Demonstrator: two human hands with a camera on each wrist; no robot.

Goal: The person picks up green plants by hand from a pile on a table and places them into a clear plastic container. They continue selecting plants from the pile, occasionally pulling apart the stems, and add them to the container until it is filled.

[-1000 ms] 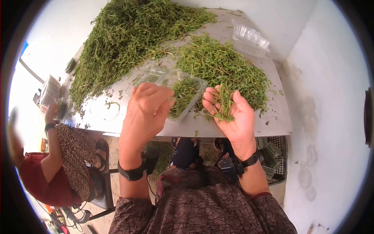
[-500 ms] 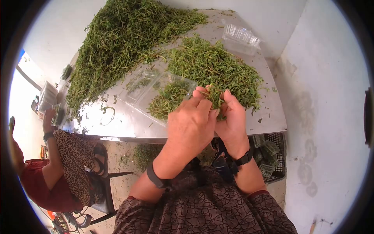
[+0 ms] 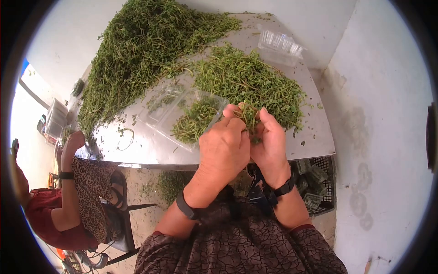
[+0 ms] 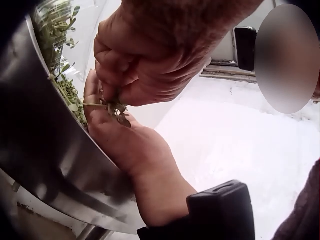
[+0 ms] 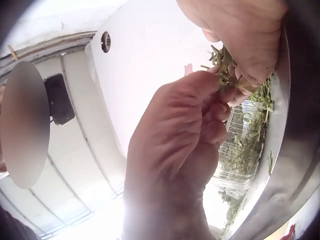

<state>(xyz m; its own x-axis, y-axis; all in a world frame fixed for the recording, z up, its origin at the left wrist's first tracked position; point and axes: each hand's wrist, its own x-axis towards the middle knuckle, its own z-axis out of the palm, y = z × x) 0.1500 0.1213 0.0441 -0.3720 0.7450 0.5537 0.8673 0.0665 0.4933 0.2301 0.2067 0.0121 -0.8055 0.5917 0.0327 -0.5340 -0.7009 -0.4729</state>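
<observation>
Both hands meet above the table's front edge in the head view, over a small bunch of leafy green stems (image 3: 248, 116). The right hand (image 3: 271, 144) is turned palm up and holds the bunch with fingers curled round it. From the other side, the left hand (image 3: 223, 144) has its back up and pinches at the bunch between thumb and fingers. In the left wrist view, leaves (image 4: 117, 112) poke out below the pinching fingers. Just left of the hands lies an open clear plastic clamshell box (image 3: 166, 128) with greens (image 3: 196, 121) in it.
A large heap of greens (image 3: 141, 55) covers the metal table's (image 3: 315, 137) back left; a smaller pile (image 3: 251, 82) lies beyond the hands. Empty clear boxes (image 3: 280, 45) stand back right. Below right is a black crate (image 3: 328, 182) of packed boxes. Another person (image 3: 59, 210) sits left.
The left hand has moved right from over the clamshell to the bunch in the right hand, where it now pinches. The seated person's arm has shifted.
</observation>
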